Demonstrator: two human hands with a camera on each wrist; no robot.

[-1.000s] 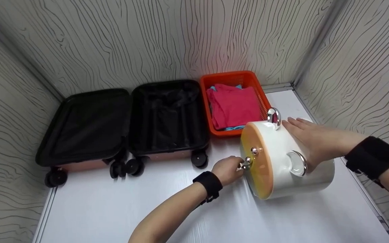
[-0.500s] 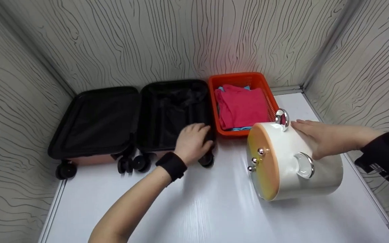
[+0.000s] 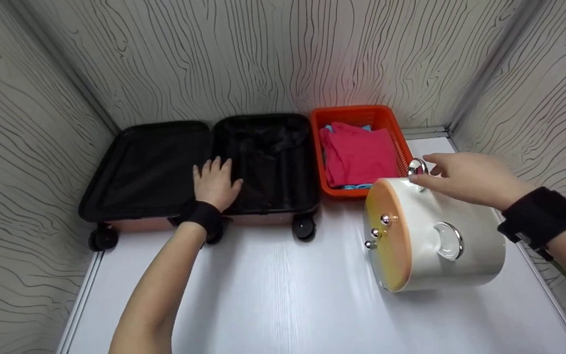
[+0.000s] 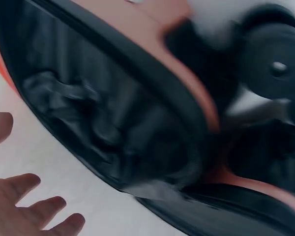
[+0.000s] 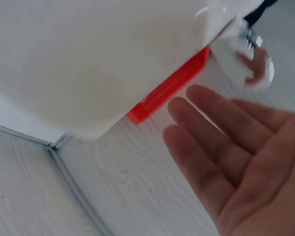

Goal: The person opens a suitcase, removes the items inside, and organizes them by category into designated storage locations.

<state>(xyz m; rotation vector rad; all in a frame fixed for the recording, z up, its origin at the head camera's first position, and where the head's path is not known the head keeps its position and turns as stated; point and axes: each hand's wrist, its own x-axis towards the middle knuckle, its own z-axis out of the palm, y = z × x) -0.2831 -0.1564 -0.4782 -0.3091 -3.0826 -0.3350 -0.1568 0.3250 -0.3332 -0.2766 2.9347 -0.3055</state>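
In the head view my left hand point(image 3: 215, 186) is over the inner edges of an open suitcase's two black-lined halves, fingers extended and holding nothing. The left half point(image 3: 157, 167) and right half point(image 3: 273, 167) lie side by side. In the left wrist view the spread fingers point(image 4: 44, 211) show apart from the blurred suitcase lining point(image 4: 103, 113). My right hand point(image 3: 474, 178) hovers at the top of a white rounded container point(image 3: 460, 270), near its upper chrome handle point(image 3: 417, 167). Its orange-yellow end point(image 3: 391, 260) has several silver knobs. The right wrist view shows the fingers point(image 5: 206, 167) extended, nothing in them.
An orange basket point(image 3: 320, 147) with a folded pink cloth point(image 3: 361, 155) and some blue cloth stands right of the suitcase, by the back wall. Black wheels point(image 3: 304, 227) stick out from the suitcase's near side. Wood-patterned walls point(image 3: 263, 54) enclose the white table point(image 3: 273, 295).
My left hand has let go of the container's silver knobs and moved left over the suitcase. My right hand has lifted from the container's side towards its upper handle.
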